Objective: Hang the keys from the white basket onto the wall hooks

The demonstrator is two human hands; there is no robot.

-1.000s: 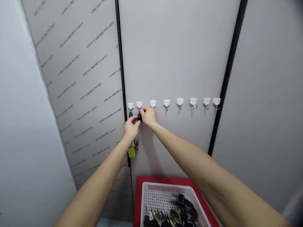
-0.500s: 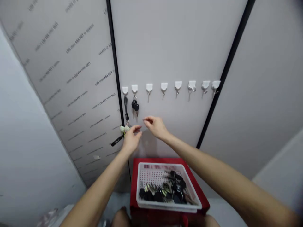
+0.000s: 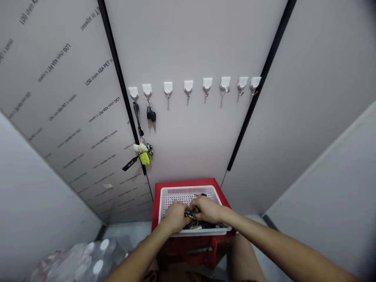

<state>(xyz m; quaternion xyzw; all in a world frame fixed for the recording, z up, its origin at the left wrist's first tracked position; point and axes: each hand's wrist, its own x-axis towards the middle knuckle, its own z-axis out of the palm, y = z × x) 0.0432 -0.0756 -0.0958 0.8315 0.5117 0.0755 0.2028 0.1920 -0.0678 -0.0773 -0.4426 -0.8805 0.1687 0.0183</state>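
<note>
Both my hands are down inside a white perforated basket [image 3: 188, 192] that sits on a red stool [image 3: 158, 196]. My left hand [image 3: 174, 216] and my right hand [image 3: 207, 208] have curled fingers that meet over a bunch of keys [image 3: 192, 214] in the basket. Higher up, a row of white adhesive hooks [image 3: 188, 85] runs across the grey wall panel. A black key fob [image 3: 151, 114] hangs from the second hook. From the first hook hangs a lanyard with a yellow-green tag [image 3: 144, 157].
Black vertical strips [image 3: 249, 117] divide the wall panels. The left panel [image 3: 67, 98] carries printed protective film. Clear plastic-wrapped bottles [image 3: 88, 256] lie on the floor at the lower left. My knee [image 3: 243, 254] shows below the stool.
Both hands left the second hook, where the black key fob now hangs, and dropped into the basket. The view tilted down and back.
</note>
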